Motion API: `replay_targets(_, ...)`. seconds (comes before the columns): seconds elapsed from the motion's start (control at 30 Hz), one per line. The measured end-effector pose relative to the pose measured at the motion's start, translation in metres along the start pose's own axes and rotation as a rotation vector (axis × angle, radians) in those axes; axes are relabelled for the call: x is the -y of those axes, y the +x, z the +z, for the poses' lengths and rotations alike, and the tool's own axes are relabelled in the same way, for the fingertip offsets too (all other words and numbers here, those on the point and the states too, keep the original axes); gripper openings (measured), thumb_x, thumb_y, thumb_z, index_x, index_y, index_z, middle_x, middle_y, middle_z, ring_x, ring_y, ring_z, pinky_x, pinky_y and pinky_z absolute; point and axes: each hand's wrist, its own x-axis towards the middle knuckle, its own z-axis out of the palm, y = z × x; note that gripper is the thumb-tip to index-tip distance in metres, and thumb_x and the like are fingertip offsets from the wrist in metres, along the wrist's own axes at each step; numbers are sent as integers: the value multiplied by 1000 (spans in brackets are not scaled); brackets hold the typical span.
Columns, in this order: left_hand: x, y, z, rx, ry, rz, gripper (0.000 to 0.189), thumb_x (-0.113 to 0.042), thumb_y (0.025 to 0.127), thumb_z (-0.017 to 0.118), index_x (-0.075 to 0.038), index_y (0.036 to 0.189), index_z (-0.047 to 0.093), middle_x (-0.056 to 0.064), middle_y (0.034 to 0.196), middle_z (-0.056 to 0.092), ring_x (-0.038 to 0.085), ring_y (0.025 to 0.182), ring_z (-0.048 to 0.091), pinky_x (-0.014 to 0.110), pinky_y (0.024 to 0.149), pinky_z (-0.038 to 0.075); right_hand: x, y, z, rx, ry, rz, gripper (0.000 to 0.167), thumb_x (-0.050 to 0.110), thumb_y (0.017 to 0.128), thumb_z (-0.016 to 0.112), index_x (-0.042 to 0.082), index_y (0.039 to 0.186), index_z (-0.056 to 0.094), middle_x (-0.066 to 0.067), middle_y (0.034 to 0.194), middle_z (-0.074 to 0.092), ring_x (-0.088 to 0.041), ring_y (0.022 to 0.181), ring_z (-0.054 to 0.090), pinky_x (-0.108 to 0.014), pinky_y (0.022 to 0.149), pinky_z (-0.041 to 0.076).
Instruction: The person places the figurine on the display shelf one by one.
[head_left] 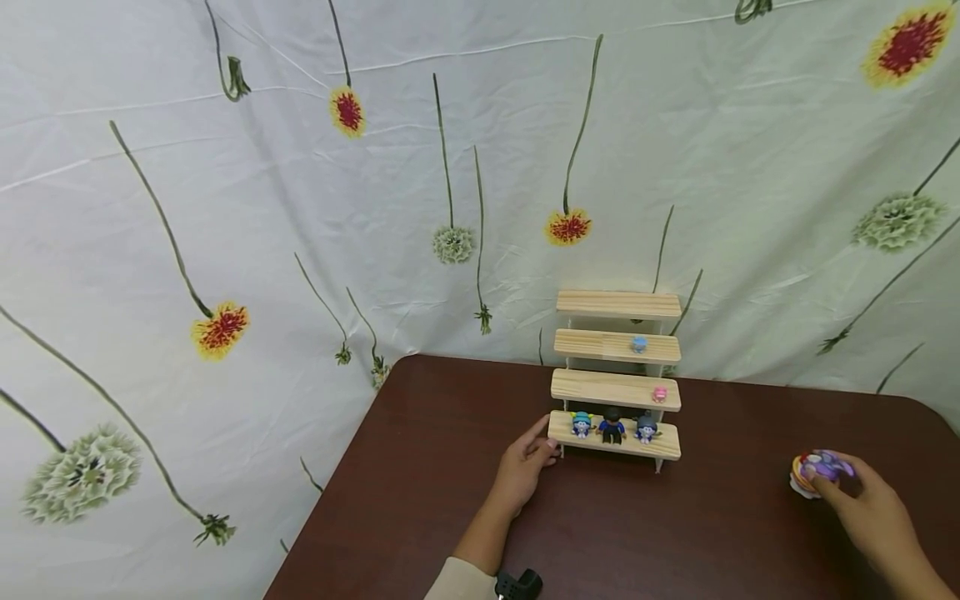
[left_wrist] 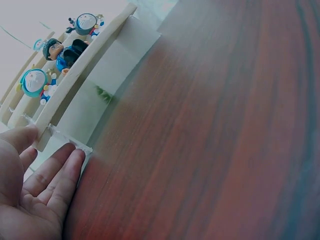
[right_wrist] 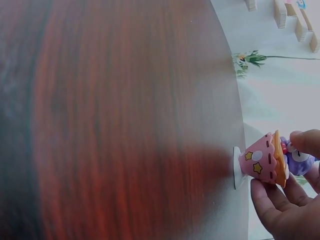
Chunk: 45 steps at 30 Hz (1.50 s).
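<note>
My left hand (head_left: 519, 472) is at the left end of the lowest step of a wooden tiered display stand (head_left: 615, 387). In the left wrist view its fairly straight fingers (left_wrist: 64, 182) lie by the step's end and clear support. On that step stand a teal-hooded figurine (head_left: 581, 424), a black-haired figurine (head_left: 611, 427) and a dark-hooded figurine (head_left: 646, 428). Off to the right, my right hand (head_left: 873, 508) grips a toy figurine (right_wrist: 265, 160), purple on top with a pink, star-patterned cup and white base. Whether that base touches the table I cannot tell.
A small pink figurine (head_left: 659, 394) stands on the second step, and a small blue figurine (head_left: 639, 343) on the third. Behind the dark brown table (head_left: 450, 467) hangs a white flower-printed cloth (head_left: 390, 183), close to the stand's back.
</note>
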Motion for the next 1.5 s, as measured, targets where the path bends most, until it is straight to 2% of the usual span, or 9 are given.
replay_targets(0.47, 2, 2, 0, -2, -11, -7, 51, -26, 103, 60, -19, 152, 48, 17, 115, 72, 27, 108, 70, 29, 93, 61, 5, 1, -3, -24, 40, -12, 64, 38, 103, 54, -11, 142, 40, -44, 136, 44, -56, 114, 46, -65, 84, 43)
replay_targets(0.73, 2, 1, -1, 7, -9, -11, 54, -27, 103, 60, -16, 154, 45, 18, 117, 71, 28, 110, 70, 30, 94, 61, 17, 3, -10, -60, 9, -77, 62, 39, 101, 59, -9, 139, 48, -41, 131, 53, -45, 102, 53, -35, 69, 40)
replay_targets(0.8, 1, 1, -1, 8, -12, -7, 54, -27, 103, 59, -16, 154, 45, 18, 117, 71, 29, 110, 70, 31, 95, 61, 21, 4, -12, -54, 22, -91, 62, 39, 102, 58, -7, 141, 48, -41, 133, 52, -46, 105, 54, -37, 70, 42)
replay_targets(1.0, 0, 1, 0, 1, -6, -5, 53, -26, 103, 59, -16, 154, 45, 18, 117, 72, 29, 109, 70, 32, 94, 61, 29, 7, -14, -51, 47, -120, 61, 44, 102, 57, 4, 147, 49, -37, 138, 53, -19, 107, 58, -32, 73, 42)
replay_targets(1.07, -1, 1, 0, 2, 1, 0, 53, -26, 104, 59, -15, 154, 45, 18, 117, 72, 29, 109, 70, 32, 93, 61, 31, 8, -16, -66, 55, -132, 60, 45, 101, 59, 7, 147, 51, -22, 134, 65, -3, 100, 56, -26, 70, 40)
replay_targets(1.13, -1, 2, 1, 3, 0, 0, 53, -27, 103, 59, -16, 154, 45, 18, 117, 72, 29, 110, 70, 32, 94, 61, 33, 10, -18, -72, 88, -155, 58, 43, 101, 60, 8, 147, 52, 8, 124, 70, 15, 95, 47, -22, 67, 40)
replay_targets(1.2, -2, 2, 1, 6, -4, -1, 53, -27, 103, 60, -17, 154, 45, 18, 118, 72, 29, 111, 70, 31, 94, 61, 35, 11, -20, -71, 106, -171, 57, 44, 100, 61, 13, 148, 52, 35, 112, 59, 26, 90, 36, -18, 64, 37)
replay_targets(1.27, -3, 2, 0, 6, -6, -6, 54, -27, 103, 60, -17, 154, 45, 18, 119, 72, 29, 111, 69, 31, 94, 61, 38, 13, -21, -59, 124, -182, 56, 45, 100, 61, 18, 149, 52, 48, 105, 44, 30, 89, 31, -17, 65, 36)
replay_targets(1.5, -1, 0, -1, 12, -2, -4, 54, -26, 104, 59, -16, 154, 44, 18, 119, 71, 30, 111, 69, 33, 94, 61, 51, 17, -19, -77, 164, -201, 57, 40, 99, 65, 6, 143, 51, 39, 105, 53, 29, 86, 37, -10, 61, 40)
